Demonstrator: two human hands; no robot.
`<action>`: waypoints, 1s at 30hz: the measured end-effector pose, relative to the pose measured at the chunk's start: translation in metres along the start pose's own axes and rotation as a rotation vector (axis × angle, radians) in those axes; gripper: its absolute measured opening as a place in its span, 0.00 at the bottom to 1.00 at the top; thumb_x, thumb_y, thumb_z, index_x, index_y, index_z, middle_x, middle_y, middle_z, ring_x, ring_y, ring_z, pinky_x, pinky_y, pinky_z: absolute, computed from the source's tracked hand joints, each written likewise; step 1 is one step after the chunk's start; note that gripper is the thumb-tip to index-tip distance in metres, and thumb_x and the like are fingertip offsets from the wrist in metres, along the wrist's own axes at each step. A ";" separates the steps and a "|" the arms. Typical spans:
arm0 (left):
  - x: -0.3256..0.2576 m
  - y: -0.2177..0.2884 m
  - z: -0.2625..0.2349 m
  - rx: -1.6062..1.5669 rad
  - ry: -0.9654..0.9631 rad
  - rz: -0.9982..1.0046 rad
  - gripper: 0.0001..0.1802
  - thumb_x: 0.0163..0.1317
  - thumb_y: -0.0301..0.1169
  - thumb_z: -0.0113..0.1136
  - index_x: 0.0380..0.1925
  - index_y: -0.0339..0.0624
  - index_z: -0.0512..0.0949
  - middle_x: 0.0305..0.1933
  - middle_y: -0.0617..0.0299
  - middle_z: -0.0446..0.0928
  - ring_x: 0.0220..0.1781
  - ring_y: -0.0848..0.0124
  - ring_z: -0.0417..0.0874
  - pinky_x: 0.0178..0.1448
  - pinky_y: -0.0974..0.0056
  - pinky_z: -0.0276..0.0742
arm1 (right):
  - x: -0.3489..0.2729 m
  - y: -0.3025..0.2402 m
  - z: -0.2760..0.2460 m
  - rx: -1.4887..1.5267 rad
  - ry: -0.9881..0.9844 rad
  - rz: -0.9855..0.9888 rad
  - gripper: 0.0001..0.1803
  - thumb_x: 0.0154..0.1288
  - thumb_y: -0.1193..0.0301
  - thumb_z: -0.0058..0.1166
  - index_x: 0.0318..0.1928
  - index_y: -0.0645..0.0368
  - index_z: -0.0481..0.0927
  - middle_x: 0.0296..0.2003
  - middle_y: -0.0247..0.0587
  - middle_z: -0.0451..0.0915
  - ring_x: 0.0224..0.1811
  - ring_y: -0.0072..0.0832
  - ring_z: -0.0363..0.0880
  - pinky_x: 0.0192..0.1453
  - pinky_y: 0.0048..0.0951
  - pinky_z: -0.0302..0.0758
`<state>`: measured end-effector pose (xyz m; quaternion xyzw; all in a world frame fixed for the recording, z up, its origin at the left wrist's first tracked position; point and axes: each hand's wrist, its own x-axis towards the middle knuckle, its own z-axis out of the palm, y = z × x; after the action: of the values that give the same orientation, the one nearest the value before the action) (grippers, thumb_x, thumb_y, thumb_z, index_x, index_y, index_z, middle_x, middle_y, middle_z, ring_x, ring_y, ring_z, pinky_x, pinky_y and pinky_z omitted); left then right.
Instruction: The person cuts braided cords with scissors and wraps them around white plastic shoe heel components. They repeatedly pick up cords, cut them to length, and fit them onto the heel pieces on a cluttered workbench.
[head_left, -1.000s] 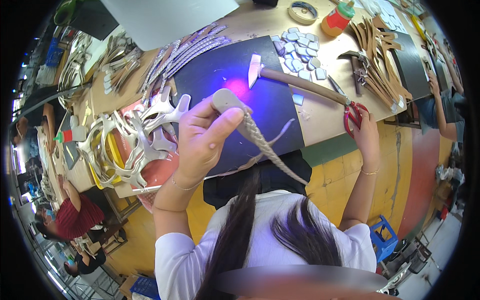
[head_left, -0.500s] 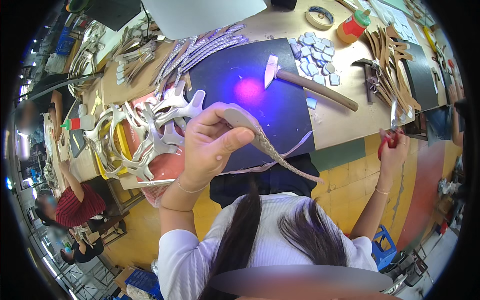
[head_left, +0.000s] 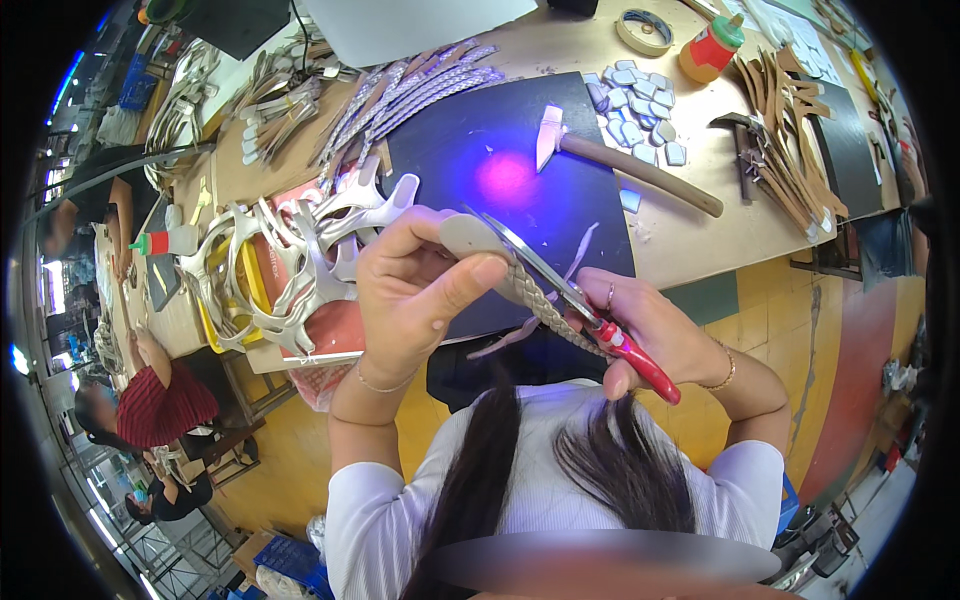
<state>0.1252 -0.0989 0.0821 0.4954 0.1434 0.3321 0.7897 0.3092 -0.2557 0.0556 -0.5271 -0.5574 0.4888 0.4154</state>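
My left hand [head_left: 405, 285] pinches the flat, rounded end of a beige braided strap [head_left: 535, 300] between thumb and fingers. The braid slants down to the right, toward my other hand. In my right hand [head_left: 655, 325] is a pair of scissors with red handles [head_left: 640, 362], my fingers wrapped around them. Their metal blades lie along the strap and point at its flat end; whether they touch it I cannot tell. A thin pale strip [head_left: 585, 250] hangs behind the scissors. Beyond my hands, a hammer with a wooden handle [head_left: 640, 178] rests partly on a black mat [head_left: 440, 150].
White strappy shoe uppers [head_left: 285, 265] pile up at left, near a bundle of braided straps [head_left: 420, 95]. Small rounded pieces [head_left: 640, 105], a tape roll [head_left: 645, 33], a red-and-green bottle [head_left: 712, 50] and brown straps [head_left: 785, 150] lie toward the right. Another person [head_left: 165, 405] sits at left.
My right hand has come in from the far right with the scissors, bringing the blades up beside the braided strap. My left hand still grips the strap in nearly the same place.
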 end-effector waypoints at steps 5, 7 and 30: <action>0.003 0.002 0.002 0.005 0.027 -0.015 0.11 0.60 0.17 0.69 0.40 0.34 0.77 0.42 0.56 0.84 0.43 0.72 0.85 0.51 0.65 0.83 | 0.002 -0.001 0.002 -0.010 0.005 -0.021 0.48 0.42 0.30 0.68 0.35 0.66 0.69 0.30 0.50 0.66 0.32 0.51 0.68 0.39 0.42 0.69; 0.004 0.002 0.003 0.009 0.029 -0.010 0.11 0.60 0.17 0.69 0.40 0.34 0.77 0.42 0.56 0.84 0.43 0.72 0.85 0.51 0.66 0.83 | 0.002 -0.002 0.002 -0.006 0.019 -0.002 0.47 0.42 0.30 0.68 0.35 0.66 0.69 0.30 0.50 0.67 0.33 0.51 0.68 0.40 0.43 0.69; 0.006 -0.006 0.003 0.048 0.063 0.000 0.12 0.61 0.19 0.69 0.43 0.33 0.77 0.41 0.55 0.85 0.41 0.74 0.86 0.46 0.70 0.83 | 0.012 -0.004 0.030 0.198 0.185 0.078 0.47 0.39 0.29 0.69 0.29 0.64 0.70 0.24 0.44 0.67 0.24 0.43 0.68 0.33 0.38 0.69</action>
<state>0.1336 -0.0984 0.0787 0.5034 0.1759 0.3440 0.7729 0.2785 -0.2471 0.0534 -0.5478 -0.4449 0.5064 0.4955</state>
